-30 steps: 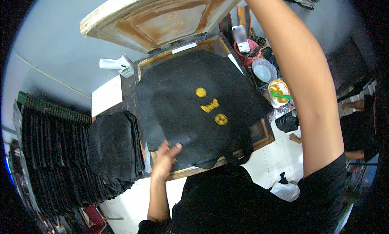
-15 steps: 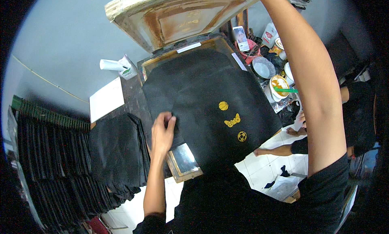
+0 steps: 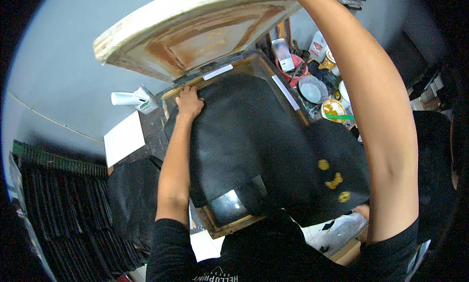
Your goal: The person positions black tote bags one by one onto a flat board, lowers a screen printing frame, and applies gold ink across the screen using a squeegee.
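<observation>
My left hand (image 3: 189, 101) rests on the far left edge of a black cloth (image 3: 227, 135), its fingers spread a little and lying over the edge. The cloth lies over a wood-framed board (image 3: 215, 229), whose shiny near corner shows. My right arm stretches up to the raised screen-printing frame (image 3: 183, 42); the right hand is beyond the top edge. To the right hangs another black cloth piece (image 3: 337, 150) with yellow ball and game-controller prints, blurred by motion. A co-worker's hand (image 3: 361, 210) is by its lower edge.
Black cloth pieces hang in rows (image 3: 63, 208) at the left, beside a draped black stack (image 3: 132, 199). A white sheet (image 3: 124, 138) and a carton (image 3: 145, 100) stand left of the board. At right are a phone (image 3: 282, 55), a bowl (image 3: 312, 89) and an ink tub (image 3: 333, 108).
The printed cloth has moved right, off the board, baring another black cloth. My left hand has gone from the near left side to the far left edge. The raised frame has shifted left in view.
</observation>
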`<state>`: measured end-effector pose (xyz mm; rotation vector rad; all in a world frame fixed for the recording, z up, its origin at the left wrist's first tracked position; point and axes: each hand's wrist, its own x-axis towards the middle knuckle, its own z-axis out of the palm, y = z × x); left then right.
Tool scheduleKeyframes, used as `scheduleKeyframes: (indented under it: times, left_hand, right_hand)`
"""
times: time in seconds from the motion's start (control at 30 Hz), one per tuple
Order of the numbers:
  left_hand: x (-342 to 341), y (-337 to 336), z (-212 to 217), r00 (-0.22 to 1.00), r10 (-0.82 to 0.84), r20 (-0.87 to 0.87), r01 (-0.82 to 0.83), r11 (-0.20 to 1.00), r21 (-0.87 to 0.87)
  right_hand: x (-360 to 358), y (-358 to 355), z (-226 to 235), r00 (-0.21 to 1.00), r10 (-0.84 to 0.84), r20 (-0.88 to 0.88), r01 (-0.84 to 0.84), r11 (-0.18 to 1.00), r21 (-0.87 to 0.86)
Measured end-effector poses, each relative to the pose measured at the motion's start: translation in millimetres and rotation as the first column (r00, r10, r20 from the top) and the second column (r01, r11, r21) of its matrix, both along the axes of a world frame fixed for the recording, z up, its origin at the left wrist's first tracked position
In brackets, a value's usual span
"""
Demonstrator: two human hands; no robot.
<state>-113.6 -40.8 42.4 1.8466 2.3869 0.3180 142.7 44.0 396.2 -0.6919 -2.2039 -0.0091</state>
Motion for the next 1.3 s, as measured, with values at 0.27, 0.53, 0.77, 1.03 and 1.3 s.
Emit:
scheduleKeyframes:
  times: [0.27,0.53,0.77,1.03,1.3]
  left_hand:
    - [1,16,25,0.94,0.05,0.338,-0.056,0.998,0.006]
    - [53,58,-7,0.998,0.071,0.002,-0.067,0.932,0.356]
    - [175,73,-4,0.982,0.034,0.188,-0.018,0.996,-0.088]
    - [177,102,-31,0.971,0.095,0.219,-0.086,0.995,-0.05]
    - [199,102,-10,0.946,0.24,0.22,-0.206,0.964,-0.167]
  right_hand:
    - [-7,14,10,1.0,-0.016,0.022,0.014,0.996,0.091]
    - [-21,32,19,1.0,0.017,0.012,-0.018,0.99,0.138]
    - [-13,31,22,0.996,0.074,0.047,-0.079,0.99,0.119]
    - [-19,29,21,0.993,0.12,0.008,-0.12,0.985,0.123]
    - [-16,35,20,0.989,0.145,0.005,-0.144,0.98,0.136]
